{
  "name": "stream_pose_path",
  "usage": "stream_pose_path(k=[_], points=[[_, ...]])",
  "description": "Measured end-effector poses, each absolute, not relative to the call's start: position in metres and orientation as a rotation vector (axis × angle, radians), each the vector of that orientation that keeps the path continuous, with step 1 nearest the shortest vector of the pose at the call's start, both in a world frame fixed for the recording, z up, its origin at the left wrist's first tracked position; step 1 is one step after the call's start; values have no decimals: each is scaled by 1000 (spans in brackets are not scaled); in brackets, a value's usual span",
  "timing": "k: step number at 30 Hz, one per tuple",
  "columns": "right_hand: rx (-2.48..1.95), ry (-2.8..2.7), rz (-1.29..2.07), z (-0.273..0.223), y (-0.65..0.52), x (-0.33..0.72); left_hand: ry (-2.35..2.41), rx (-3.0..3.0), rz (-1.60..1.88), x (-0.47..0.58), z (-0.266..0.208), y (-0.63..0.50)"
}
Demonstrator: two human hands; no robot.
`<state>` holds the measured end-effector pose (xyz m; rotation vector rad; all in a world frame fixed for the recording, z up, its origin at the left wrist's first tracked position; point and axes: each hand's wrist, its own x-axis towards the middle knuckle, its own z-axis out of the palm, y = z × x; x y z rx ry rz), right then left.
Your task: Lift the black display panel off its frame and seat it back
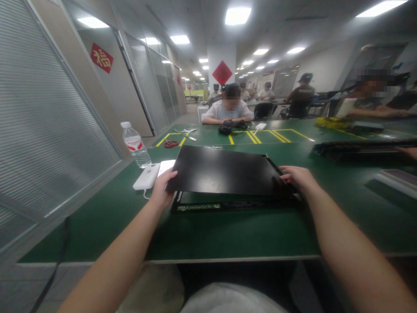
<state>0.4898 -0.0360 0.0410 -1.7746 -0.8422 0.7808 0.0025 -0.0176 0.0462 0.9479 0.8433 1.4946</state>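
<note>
A flat, glossy black panel (224, 171), like a display screen, lies tilted over a black frame (254, 205). Its left side is raised off the frame, and its right end rests at or near the frame's right side. My left hand (162, 189) grips the panel's left edge, thumb on top and fingers underneath. At the right end, my right hand (299, 177) has its fingers curled at the panel's edge, close to the frame. A green circuit board (198, 208) shows along the frame's near side. The panel hides most of the frame's inside.
On the green table (228, 239), a water bottle (135, 145), a white power bank (146, 177) with a cable, and red-handled scissors (171, 143) stand or lie to the left and behind. Another dark frame (361, 150) is at right. A person (228, 108) sits opposite.
</note>
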Motion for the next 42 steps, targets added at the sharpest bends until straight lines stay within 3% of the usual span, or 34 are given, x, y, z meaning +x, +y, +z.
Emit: stream_pose_path(k=[42], points=[[-2060,-1016,357,21,-26,513,979,841,1290,9,33,-13]])
